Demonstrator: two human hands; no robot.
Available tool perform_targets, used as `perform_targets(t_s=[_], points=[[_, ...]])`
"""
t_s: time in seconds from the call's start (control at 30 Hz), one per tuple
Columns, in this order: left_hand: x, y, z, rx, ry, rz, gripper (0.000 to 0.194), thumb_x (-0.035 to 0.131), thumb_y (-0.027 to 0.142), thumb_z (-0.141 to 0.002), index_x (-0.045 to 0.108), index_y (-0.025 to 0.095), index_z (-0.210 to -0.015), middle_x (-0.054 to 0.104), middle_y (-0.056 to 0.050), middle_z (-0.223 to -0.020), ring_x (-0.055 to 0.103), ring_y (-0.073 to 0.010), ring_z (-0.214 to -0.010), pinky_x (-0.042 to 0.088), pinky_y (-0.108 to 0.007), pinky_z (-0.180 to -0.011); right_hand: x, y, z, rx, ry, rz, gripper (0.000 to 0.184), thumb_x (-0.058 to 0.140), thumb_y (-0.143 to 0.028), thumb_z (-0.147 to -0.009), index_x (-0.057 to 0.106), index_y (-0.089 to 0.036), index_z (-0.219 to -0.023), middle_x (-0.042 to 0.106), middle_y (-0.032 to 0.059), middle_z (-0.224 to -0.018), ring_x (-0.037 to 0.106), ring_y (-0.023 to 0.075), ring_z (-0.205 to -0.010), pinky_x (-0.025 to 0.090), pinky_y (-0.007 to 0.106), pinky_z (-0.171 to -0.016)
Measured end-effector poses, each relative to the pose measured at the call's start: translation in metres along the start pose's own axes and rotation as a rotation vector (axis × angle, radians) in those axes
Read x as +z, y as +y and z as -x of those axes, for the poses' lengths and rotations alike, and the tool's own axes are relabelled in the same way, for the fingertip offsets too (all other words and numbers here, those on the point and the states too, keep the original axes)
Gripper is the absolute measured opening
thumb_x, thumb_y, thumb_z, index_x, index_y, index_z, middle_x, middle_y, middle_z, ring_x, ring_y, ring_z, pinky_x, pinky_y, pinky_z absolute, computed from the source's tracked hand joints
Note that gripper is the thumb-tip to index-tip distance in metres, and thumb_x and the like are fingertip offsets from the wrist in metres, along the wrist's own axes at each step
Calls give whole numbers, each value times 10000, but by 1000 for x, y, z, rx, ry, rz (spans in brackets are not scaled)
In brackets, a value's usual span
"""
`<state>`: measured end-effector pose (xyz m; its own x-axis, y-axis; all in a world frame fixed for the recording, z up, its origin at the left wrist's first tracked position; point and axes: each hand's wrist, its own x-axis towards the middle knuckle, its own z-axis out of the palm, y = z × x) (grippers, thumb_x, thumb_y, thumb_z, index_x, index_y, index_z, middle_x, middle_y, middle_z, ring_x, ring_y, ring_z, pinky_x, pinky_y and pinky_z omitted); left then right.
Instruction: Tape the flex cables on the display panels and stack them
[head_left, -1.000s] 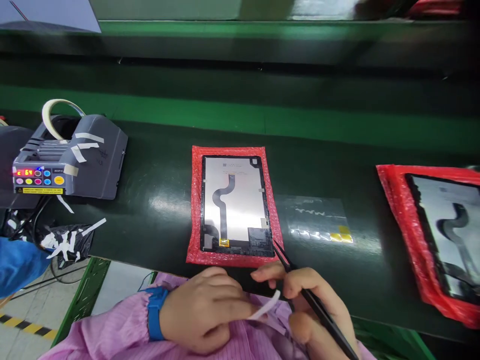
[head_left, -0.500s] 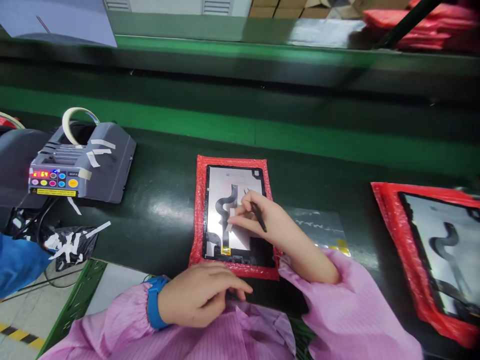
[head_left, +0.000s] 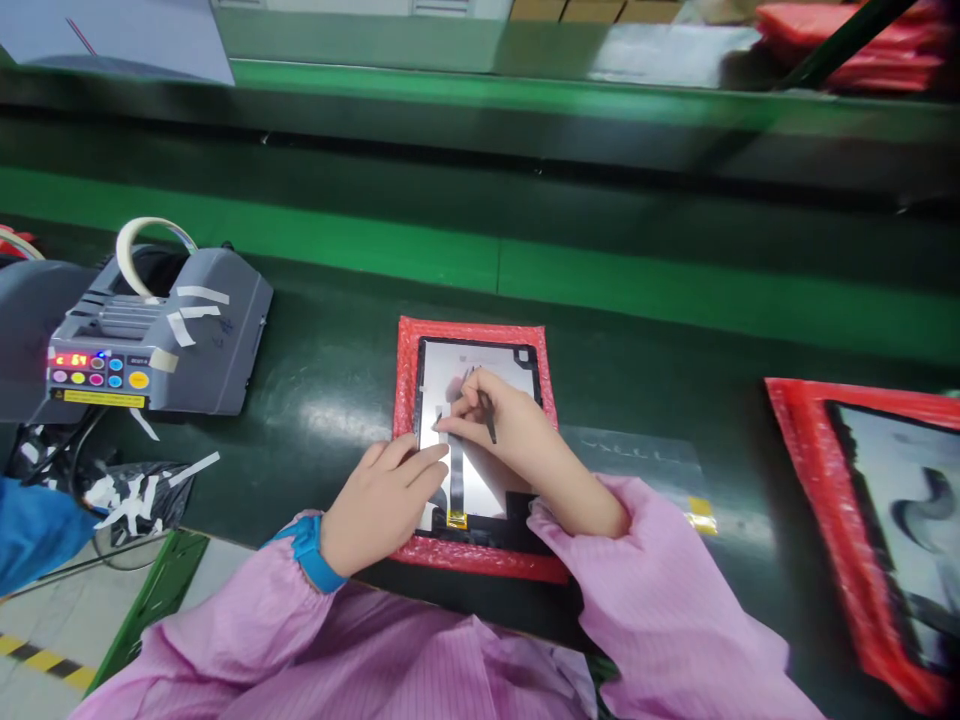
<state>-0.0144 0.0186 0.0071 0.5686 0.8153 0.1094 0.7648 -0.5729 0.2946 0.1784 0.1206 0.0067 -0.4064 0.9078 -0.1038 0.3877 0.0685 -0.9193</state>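
A tablet screen panel lies back side up on a red bubble-wrap bag. A dark flex cable runs along its silver back, with yellow tape at the near end. My left hand rests over the panel's left edge, fingers stretched out, their tips by the cable. My right hand is closed around black tweezers, which lie across the fingers. Its thumb and fingertip are at the cable's upper part, near a small pale strip; whether they pinch it is hard to tell.
A grey tape dispenser with tape strips stuck on it stands at the left. Transparent film with yellow tabs lies right of the panel. Another panel on red wrap is at the far right. A blue sleeve shows at the left edge.
My left hand has moved up from the table's near edge onto the panel's left side. My right hand has shifted slightly left, still with the tweezers.
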Motion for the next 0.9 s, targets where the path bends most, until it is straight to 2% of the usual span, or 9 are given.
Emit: perform_targets(t_s=[0.17,0.33,0.43,0.53,0.6,0.67,0.73,0.8,0.9], points=[[1,1,0,-10,12,39,399,473,30,-916,650,134,-1258,684,-119,-1391,561,-285,-1220,502,-423,-954,4,6,-12,-22,70,35,550,829,-588,-730,384,-271,-796,719,-7,-808,593,166,-621,448,338,-652],[2,-2,4,-18,58,67,420,498,-6,-861,663,117,-1228,694,-99,-1388,561,-292,-1179,500,-442,-968,-8,0,-27,38,394,197,462,799,-478,-784,386,-277,-829,649,-33,-721,597,188,-638,398,321,-640],[1,0,7,-45,90,60,456,478,-24,-846,667,139,-1227,702,-109,-1367,563,-301,-1192,494,-465,-968,-30,4,-7,58,512,256,392,738,-467,-838,394,-278,-844,660,-23,-739,581,186,-625,395,317,-631],[-3,11,4,-34,189,89,452,441,-8,-893,642,165,-1259,724,-112,-1312,585,-300,-1178,497,-471,-962,-61,29,50,8,609,305,399,685,-587,-876,441,-273,-858,697,9,-803,601,189,-647,430,321,-642],[-5,25,-2,14,237,209,444,426,8,-925,612,187,-1286,732,-101,-1278,612,-272,-1167,504,-440,-980,-82,53,105,-1,739,426,416,644,-654,-899,517,-260,-855,709,33,-812,604,195,-634,433,330,-624],[-4,43,-11,80,217,404,432,417,14,-936,604,204,-1276,739,-90,-1238,645,-231,-1144,519,-390,-981,-103,79,167,10,879,599,427,625,-655,-923,572,-253,-790,709,57,-777,619,219,-654,438,348,-623],[0,66,-24,144,127,612,407,414,22,-940,621,208,-1237,752,-75,-1177,676,-199,-1087,535,-345,-955,-122,102,226,-20,980,737,470,698,-609,-900,510,-260,-648,752,99,-832,659,246,-713,461,373,-657],[7,92,-39,210,4,783,369,416,40,-941,653,203,-1174,766,-60,-1101,694,-182,-1004,544,-321,-916,-139,120,272,-68,972,821,532,770,-585,-854,441,-269,-580,775,113,-856,677,256,-708,476,391,-665],[23,131,-68,226,-237,996,330,430,53,-923,688,194,-1073,770,-55,-1051,688,-164,-926,536,-307,-883,-159,138,308,-106,970,874,494,729,-577,-893,452,-273,-621,779,93,-819,695,260,-715,477,390,-657]])
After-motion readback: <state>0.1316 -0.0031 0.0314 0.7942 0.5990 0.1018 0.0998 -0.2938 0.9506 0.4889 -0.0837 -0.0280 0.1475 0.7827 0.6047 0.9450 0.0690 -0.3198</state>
